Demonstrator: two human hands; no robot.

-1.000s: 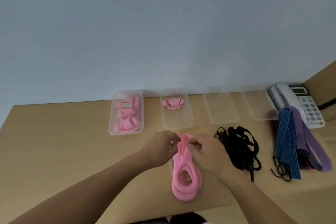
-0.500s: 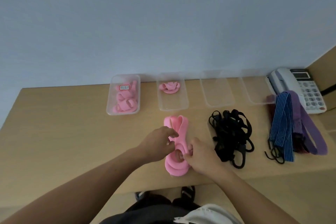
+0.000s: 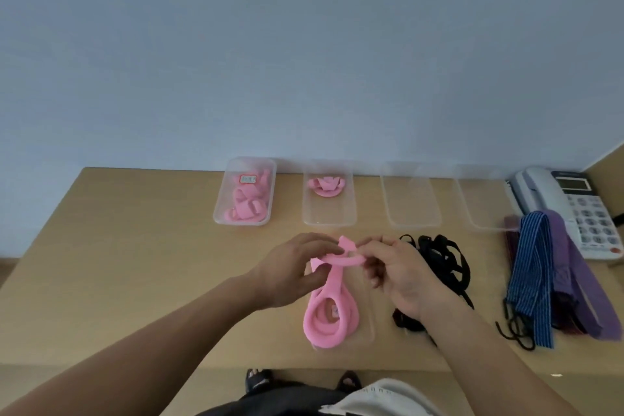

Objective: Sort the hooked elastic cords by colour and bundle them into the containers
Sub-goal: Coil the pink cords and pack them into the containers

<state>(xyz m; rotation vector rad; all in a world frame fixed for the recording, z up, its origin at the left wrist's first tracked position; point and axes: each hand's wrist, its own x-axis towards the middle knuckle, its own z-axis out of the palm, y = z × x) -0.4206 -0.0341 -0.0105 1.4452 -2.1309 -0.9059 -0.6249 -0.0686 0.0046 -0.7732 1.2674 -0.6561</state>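
Far-left container (image 3: 223, 203), 11 o'clock: several pink bundles. Second container (image 3: 329, 213), 12 o'clock: one bundle. Left hand (image 3: 293, 268) and right hand (image 3: 401, 267), fingers curled, both pinch the pink cord (image 3: 332, 314) at its top; its coil sits at 6 o'clock. Third container (image 3: 410, 199) and fourth container (image 3: 486, 203) show nothing inside. Black cords (image 3: 442, 260) and blue-purple cords (image 3: 540, 277), 3 o'clock, lie unsorted. Roughly a third done.

Soft, flat light is washing over the wooden table (image 3: 135, 246), casting only faint shadows beneath the left hand (image 3: 297, 267) and right hand (image 3: 398, 270) at centre frame. The whole picture is reading slightly soft, with the fingers smearing into mild blur. Wide-angle distortion is bowing the table's edges at 9 and 3 o'clock and tilting the telephone (image 3: 557, 206). The clear containers (image 3: 413, 224) at 1 o'clock are nearly melting into the tabletop, their rims catching pale glints.
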